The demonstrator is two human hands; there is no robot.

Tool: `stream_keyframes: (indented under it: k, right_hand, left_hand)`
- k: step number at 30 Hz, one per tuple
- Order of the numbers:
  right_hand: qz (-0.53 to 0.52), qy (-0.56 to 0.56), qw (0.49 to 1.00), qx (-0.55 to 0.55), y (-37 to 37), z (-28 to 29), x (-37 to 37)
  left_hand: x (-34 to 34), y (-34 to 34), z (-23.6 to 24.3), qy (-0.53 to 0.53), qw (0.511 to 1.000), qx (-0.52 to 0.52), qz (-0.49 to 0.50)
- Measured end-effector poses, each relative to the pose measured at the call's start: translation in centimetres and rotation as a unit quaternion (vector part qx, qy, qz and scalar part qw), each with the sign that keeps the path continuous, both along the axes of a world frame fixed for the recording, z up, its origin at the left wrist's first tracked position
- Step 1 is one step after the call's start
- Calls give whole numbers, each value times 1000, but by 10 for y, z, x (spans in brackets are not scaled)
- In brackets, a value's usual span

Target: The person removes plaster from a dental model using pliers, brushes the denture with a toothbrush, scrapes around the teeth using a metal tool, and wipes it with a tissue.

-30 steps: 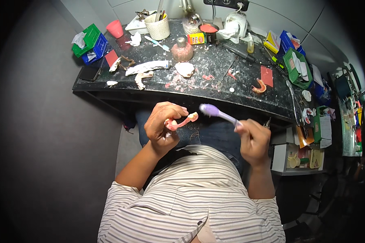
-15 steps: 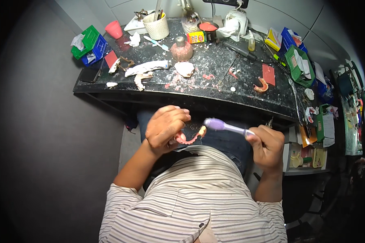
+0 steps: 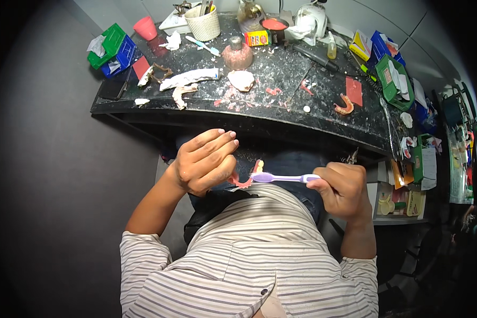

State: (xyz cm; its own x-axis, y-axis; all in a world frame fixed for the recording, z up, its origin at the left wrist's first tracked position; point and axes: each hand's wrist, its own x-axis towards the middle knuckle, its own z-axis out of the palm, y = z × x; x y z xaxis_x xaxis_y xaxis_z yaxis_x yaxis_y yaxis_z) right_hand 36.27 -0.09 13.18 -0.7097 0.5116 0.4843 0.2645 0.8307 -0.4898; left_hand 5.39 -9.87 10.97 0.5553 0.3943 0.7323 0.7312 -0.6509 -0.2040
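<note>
Between the fingers of my left hand (image 3: 206, 161) is one end of a pink denture (image 3: 243, 184), curved like a horseshoe, with pale teeth at its free end. My left thumb is hidden behind the other fingers. My right hand (image 3: 342, 189) grips the handle of a purple and white toothbrush (image 3: 286, 178). The brush head lies against the inner side of the denture's curve, beside the teeth. Both hands are above my lap, in front of the bench's near edge.
On the dusty black bench (image 3: 281, 114) lie a white plaster lump (image 3: 241, 80), another denture (image 3: 344, 104) and a red wax sheet (image 3: 354, 91). Further back stand a flame burner (image 3: 237, 55) and a white woven cup of tools (image 3: 202, 26). Green bins (image 3: 395, 85) flank the right side.
The toothbrush has moved left and down, from just off the denture's tip to against its curve. My left hand has shifted slightly left and up, tilting the denture more upright.
</note>
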Motion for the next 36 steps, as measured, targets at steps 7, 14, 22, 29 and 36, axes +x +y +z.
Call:
stream_keyframes:
  k: [7, 14, 22, 29, 36]
  right_hand:
    - [39, 12, 999, -6, -2, 4, -1]
    - [84, 15, 996, -21, 1, 10, 4]
    - [-5, 6, 1000, 9, 4, -3, 5]
    - [55, -33, 997, -31, -13, 12, 13]
    - [52, 13, 997, -54, -24, -3, 1]
  left_hand:
    - [3, -8, -2, -18, 999, 30, -7]
    - [12, -22, 6, -24, 999, 24, -18]
    - [20, -19, 15, 1, 997, 71, -32]
    - [21, -12, 9, 40, 997, 49, -38]
    - [23, -4, 9, -2, 996, 10, 85]
